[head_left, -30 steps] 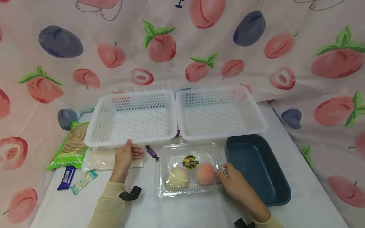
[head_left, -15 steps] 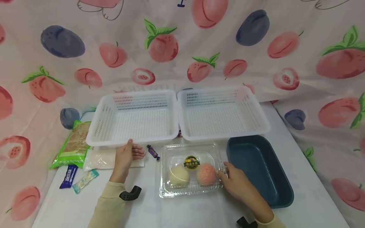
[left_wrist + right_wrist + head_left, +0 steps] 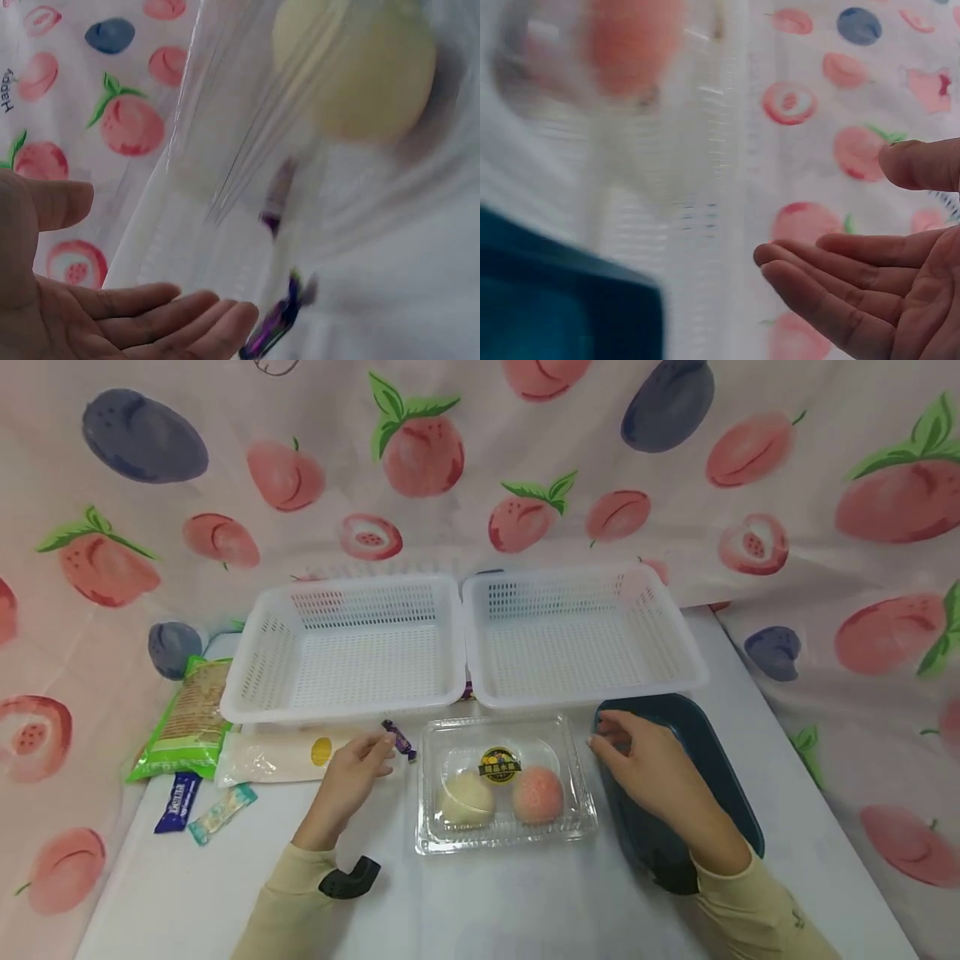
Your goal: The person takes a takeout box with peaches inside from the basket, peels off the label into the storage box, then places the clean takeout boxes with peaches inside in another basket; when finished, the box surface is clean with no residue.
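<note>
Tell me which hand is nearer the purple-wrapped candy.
Left. The left hand has its fingers right beside the purple candy; the right hand is past the clear fruit box, over the blue tray.

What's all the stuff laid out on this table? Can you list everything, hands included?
white mesh baskets: 2, white, side by side at the back of the table.
clear clamshell box: 1, transparent, centre front, lid shut, a dark round label on top.
fruits: 2, one pink, one pale yellow, inside the clamshell box.
tray: 1, dark teal, right of the clamshell box.
purple wrapped candy: 1, purple, between the left basket and the clamshell box.
green cracker pack: 1, green, far left.
clear bag: 1, whitish, in front of the left basket.
small sachets: 2, blue and pale green, front left.
table: 1, white.
left hand: open, fingertips by the purple wrapped candy.
right hand: open, over the tray.
</note>
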The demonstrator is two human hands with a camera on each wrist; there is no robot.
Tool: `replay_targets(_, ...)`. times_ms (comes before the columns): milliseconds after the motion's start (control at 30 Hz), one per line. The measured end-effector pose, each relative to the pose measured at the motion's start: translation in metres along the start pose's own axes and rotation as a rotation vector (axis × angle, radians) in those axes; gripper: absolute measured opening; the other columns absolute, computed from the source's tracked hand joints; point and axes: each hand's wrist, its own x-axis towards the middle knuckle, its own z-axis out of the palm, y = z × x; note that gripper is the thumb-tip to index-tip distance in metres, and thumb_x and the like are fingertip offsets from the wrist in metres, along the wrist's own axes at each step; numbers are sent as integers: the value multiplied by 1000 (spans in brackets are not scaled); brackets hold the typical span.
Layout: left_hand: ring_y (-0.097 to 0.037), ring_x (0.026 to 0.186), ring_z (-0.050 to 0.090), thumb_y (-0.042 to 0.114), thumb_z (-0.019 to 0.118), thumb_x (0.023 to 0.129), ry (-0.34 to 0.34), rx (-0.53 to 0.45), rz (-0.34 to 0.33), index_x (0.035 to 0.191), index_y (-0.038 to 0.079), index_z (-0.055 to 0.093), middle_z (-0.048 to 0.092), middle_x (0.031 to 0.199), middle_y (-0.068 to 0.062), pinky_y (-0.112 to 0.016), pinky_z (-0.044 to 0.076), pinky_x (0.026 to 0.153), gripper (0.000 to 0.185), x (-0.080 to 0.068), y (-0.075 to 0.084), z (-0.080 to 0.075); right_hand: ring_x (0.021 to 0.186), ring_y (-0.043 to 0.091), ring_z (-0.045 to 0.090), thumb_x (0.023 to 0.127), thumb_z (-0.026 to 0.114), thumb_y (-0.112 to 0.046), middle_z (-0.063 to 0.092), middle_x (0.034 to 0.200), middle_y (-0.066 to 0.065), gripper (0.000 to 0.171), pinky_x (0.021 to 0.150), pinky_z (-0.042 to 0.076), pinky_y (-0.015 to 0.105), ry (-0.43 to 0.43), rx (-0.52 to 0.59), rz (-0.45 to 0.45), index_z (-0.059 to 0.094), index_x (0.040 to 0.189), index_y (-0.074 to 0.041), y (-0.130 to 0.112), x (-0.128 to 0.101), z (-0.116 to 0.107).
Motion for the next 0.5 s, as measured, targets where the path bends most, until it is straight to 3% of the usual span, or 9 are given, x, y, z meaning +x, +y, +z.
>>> replay_targets(100, -46, 130, 61, 36, 56, 109, -43, 31, 12, 151, -6, 46, 56, 148, -30, -57, 50, 111, 60, -7, -1, 12, 114, 35, 70, 104, 63, -25, 72, 128, 18, 47, 94, 58, 57, 5, -16, -39, 59, 142, 2, -17, 11, -10)
replay_targets(267, -47, 145, 46, 34, 61, 105, -92, 22, 22, 157, -10, 33, 46, 157, -30, -59, 42, 118, 73, -16, -11, 31, 112, 31, 71, 102, 65, -28, 74, 124, 15, 48, 92, 60, 52, -81, -61, -96, 61, 141, -1, -46, 29, -5)
replay_targets(500, -47, 145, 46, 24, 58, 108, -151, -163, -19, 155, -14, 34, 43, 157, -34, -57, 45, 116, 65, -18, -15, 41, 93, 19, 70, 98, 70, -28, 77, 102, 5, 39, 83, 60, 39, -244, -220, -181, 71, 126, -1, -70, 57, 21)
